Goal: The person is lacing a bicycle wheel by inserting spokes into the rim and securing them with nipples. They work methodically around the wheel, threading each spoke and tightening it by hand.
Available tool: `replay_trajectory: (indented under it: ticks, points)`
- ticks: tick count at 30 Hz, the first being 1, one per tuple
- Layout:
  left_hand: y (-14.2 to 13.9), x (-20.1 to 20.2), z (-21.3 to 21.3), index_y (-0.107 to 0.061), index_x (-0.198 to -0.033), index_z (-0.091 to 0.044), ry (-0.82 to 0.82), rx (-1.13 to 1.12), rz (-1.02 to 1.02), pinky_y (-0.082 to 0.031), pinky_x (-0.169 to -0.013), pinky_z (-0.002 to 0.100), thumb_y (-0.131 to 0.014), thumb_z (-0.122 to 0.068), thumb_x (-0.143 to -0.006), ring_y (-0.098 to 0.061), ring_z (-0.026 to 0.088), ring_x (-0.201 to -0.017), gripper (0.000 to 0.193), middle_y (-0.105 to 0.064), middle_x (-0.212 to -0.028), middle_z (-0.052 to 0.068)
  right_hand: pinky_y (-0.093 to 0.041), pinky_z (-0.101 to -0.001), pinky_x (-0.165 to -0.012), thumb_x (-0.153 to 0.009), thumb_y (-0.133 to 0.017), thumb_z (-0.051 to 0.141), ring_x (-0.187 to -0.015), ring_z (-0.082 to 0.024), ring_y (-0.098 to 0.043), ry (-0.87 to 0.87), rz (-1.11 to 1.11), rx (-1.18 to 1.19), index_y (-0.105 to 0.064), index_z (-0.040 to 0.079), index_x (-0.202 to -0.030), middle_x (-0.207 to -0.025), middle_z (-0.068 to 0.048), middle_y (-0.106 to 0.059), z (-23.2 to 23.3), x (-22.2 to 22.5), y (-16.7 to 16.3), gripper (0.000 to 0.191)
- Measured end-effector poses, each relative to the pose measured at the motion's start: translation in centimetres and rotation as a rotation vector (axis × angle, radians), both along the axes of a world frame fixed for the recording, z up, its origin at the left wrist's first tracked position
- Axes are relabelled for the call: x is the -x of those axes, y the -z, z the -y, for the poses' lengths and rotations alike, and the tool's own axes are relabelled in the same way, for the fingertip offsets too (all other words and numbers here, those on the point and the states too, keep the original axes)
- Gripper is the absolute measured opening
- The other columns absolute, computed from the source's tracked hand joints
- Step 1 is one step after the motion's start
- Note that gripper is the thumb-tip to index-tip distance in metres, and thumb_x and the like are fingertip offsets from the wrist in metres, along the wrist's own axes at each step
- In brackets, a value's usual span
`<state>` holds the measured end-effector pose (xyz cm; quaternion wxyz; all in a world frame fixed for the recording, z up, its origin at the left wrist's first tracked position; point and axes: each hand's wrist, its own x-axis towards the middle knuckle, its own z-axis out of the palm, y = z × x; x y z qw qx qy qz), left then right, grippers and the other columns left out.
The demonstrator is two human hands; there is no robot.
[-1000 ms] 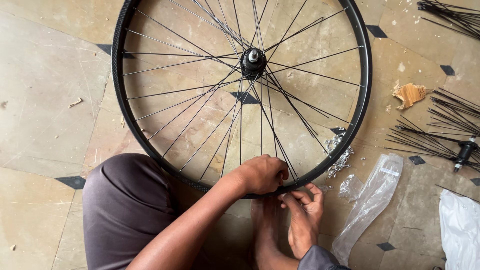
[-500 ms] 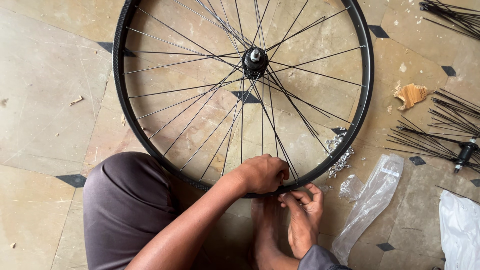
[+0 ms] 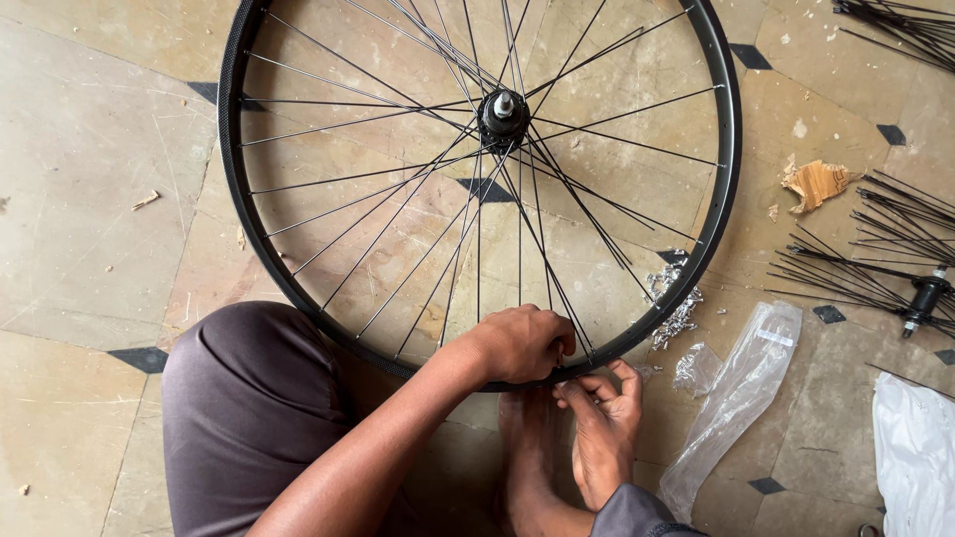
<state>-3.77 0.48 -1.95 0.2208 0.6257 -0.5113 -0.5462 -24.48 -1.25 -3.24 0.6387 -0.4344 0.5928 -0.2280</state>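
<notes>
Wheel: black bicycle rim (image 3: 731,149) with thin steel spokes and central hub (image 3: 503,111), flat on the tiled floor (image 3: 90,249), upper centre of frame.
Left hand (image 3: 517,343): curled over the rim's lower edge, pinching a spoke end.
Right hand (image 3: 602,423): fingers pinched at the same spot beneath.
Change: hands unmoved since a second ago; work stays on one nipple.
Around: shiny nipples (image 3: 676,308), clear plastic bag (image 3: 736,398), loose spoke bundle (image 3: 875,259) at right.

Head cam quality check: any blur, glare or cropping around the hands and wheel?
Head view: soft, even light, no hard shadows, only a mild sheen on the floor tiles. The wheel rim and hub are sharp, thin spokes resolve cleanly. Left hand and right hand show no motion blur. The rim's top is cut by the frame edge; the spoke bundle is cropped at right.
</notes>
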Motion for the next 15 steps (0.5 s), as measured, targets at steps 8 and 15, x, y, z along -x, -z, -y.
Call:
replay_trajectory:
  ticks: [8,15]
  points:
    - [0.15,0.25,0.12,-0.076,-0.109,-0.019,0.004,-0.023,-0.006,-0.056,-0.091,0.041,-0.057,-0.019,-0.093,-0.072,0.027,-0.105,0.025,-0.077,-0.106,0.006,-0.054,-0.0340,-0.074,-0.085,-0.067,-0.009,-0.079,-0.021,-0.067,0.006,0.003,-0.064,-0.043,0.004,-0.134,-0.091,-0.018,-0.070,0.11,-0.13,-0.47,0.056]
    - [0.87,0.54,-0.10,-0.076,-0.108,-0.018,-0.008,0.020,-0.022,-0.055,-0.091,0.041,-0.056,-0.018,-0.093,-0.071,0.028,-0.107,0.025,-0.077,-0.108,0.007,-0.054,-0.0353,-0.072,-0.087,-0.065,-0.008,-0.079,-0.023,-0.068,0.026,-0.022,-0.080,-0.046,0.003,-0.130,-0.093,-0.017,-0.070,0.90,0.05,-0.35,0.048]
